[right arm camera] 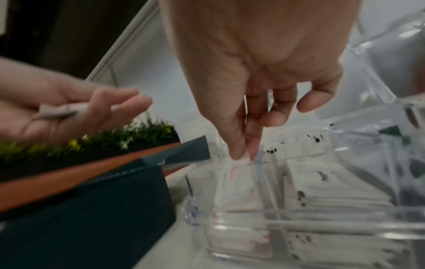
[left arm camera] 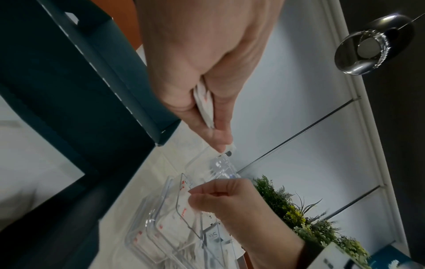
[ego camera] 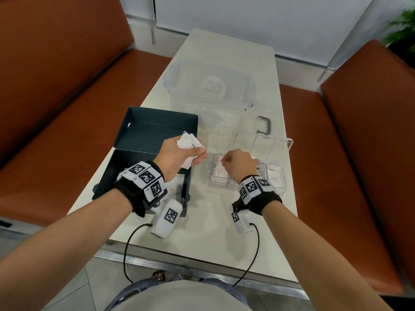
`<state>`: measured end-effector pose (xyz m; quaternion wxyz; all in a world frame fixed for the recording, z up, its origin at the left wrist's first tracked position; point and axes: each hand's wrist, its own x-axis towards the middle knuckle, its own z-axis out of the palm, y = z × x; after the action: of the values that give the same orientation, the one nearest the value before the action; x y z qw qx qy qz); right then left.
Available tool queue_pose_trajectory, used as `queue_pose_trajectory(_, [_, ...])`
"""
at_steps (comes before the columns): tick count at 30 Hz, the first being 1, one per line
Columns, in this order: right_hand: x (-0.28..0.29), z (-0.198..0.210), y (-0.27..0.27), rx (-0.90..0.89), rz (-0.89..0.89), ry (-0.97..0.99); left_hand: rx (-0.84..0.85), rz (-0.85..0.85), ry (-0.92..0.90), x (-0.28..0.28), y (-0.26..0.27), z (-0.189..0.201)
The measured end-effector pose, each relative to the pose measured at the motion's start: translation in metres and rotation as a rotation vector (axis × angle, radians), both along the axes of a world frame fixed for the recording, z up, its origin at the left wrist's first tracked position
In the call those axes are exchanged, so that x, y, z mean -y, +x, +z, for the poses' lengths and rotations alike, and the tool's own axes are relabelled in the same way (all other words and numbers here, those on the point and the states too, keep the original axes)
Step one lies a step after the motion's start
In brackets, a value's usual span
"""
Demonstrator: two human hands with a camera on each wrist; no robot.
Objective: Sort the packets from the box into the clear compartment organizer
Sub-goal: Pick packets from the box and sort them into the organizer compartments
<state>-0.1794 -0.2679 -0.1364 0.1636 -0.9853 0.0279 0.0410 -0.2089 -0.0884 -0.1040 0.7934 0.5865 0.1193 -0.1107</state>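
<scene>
My left hand (ego camera: 179, 153) grips several white packets (ego camera: 189, 142) above the right edge of the open dark teal box (ego camera: 134, 135); more packets lie inside it. In the left wrist view those packets (left arm camera: 204, 107) sit squeezed between thumb and fingers. My right hand (ego camera: 238, 162) hovers over the clear compartment organizer (ego camera: 215, 187). Its thumb and forefinger pinch the top edge of a white packet with red print (right arm camera: 232, 172), which stands in the left compartment. Stacks of white packets fill the neighbouring compartments (right arm camera: 333, 191).
A large clear storage bin (ego camera: 208, 86) stands behind the organizer, with a grey handle (ego camera: 266, 124) to its right. The narrow white table (ego camera: 224, 232) has orange-brown benches (ego camera: 56, 108) on both sides. A green plant (ego camera: 402, 25) is at the far right.
</scene>
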Motion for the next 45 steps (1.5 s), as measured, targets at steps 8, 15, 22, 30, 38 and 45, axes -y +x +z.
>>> queue_pose_trajectory(8, [-0.003,-0.013,-0.001,0.06,0.26,-0.322,-0.14,-0.078,-0.155,0.003,0.004,0.008])
queue_pose_trajectory(15, [-0.001,0.023,-0.005,0.272,0.143,0.074,-0.289,-0.168,-0.466,-0.001,0.005,0.019])
queue_pose_trajectory(22, [-0.019,0.057,-0.015,0.08,0.332,0.491,-0.266,-0.315,-0.433,0.007,0.004,0.019])
queue_pose_trajectory(30, [0.007,0.052,-0.008,0.099,0.153,0.693,-0.265,-0.254,-0.436,0.012,0.003,0.02])
queue_pose_trajectory(38, [0.011,0.046,-0.004,0.026,0.039,0.9,-0.206,-0.126,-0.24,0.018,0.001,0.011])
queue_pose_trajectory(45, [0.024,0.041,0.003,0.1,-0.062,0.859,-0.202,-0.079,-0.242,0.007,-0.001,0.01])
